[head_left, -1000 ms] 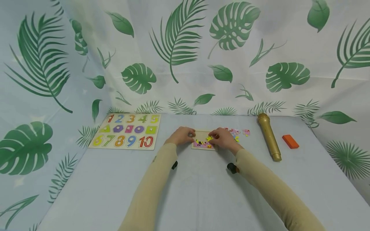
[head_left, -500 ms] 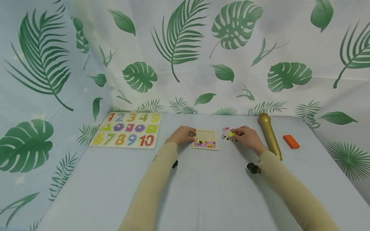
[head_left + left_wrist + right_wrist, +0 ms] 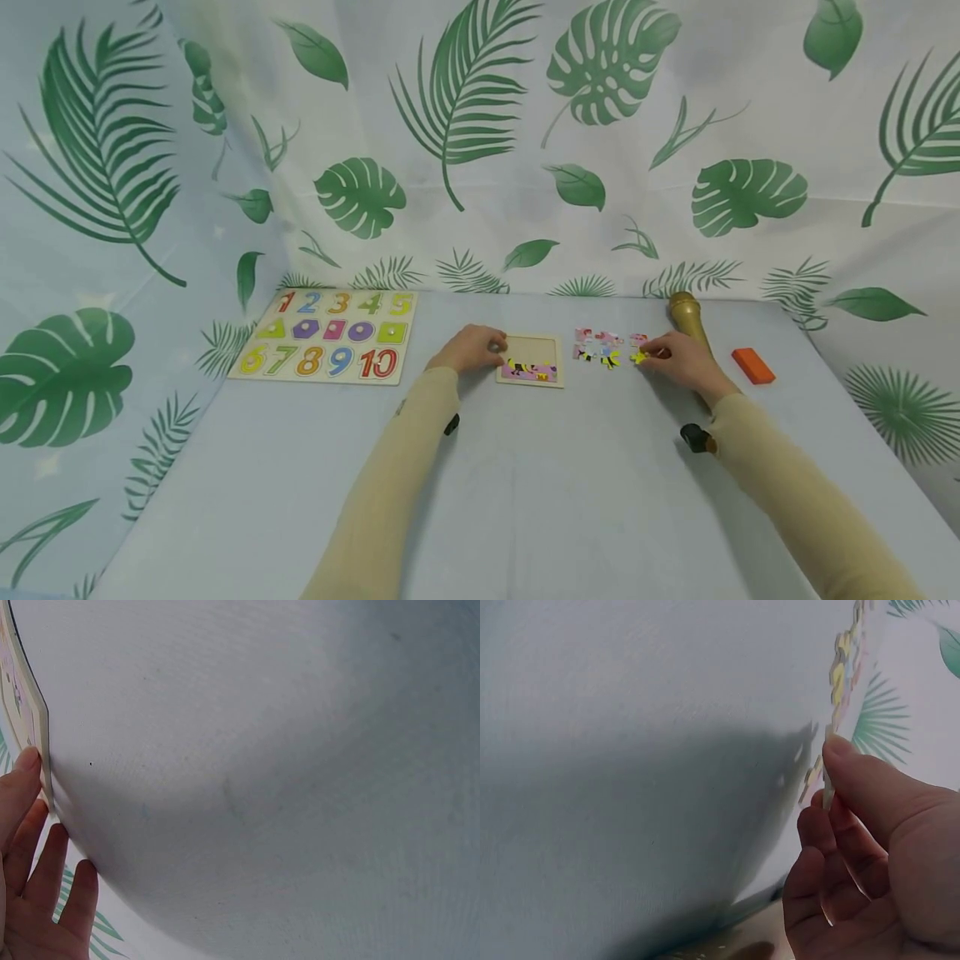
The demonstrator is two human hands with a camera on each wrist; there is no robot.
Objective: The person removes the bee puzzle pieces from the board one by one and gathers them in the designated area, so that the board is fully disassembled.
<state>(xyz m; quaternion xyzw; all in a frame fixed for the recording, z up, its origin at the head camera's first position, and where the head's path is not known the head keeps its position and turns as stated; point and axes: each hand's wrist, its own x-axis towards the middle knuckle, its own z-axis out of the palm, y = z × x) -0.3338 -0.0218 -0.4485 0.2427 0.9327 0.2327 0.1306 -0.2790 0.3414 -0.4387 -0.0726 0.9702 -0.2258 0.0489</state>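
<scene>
My left hand (image 3: 468,350) grips the left edge of a small wooden puzzle tray (image 3: 558,358); in the left wrist view its thumb (image 3: 27,761) lies on the rim. A strip of pink, yellow and black puzzle picture fills the tray's lower part, while bare wood shows above it. To the right, my right hand (image 3: 678,360) pinches a yellow puzzle piece (image 3: 638,357) close over the table. Seen edge-on in the right wrist view, that piece (image 3: 827,784) is thin, between thumb and forefinger. Several loose puzzle pieces (image 3: 609,338) lie between the tray and this hand.
A number and shape board (image 3: 352,346) lies at the far left. A gold microphone (image 3: 686,312) is partly hidden behind my right hand. An orange block (image 3: 752,366) lies further right. Leaf-printed cloth (image 3: 480,225) hangs behind the table.
My right hand has carried the yellow puzzle piece from over the tray rightward, past the loose pieces, to the right end of their group. My left hand has stayed at the tray's edge.
</scene>
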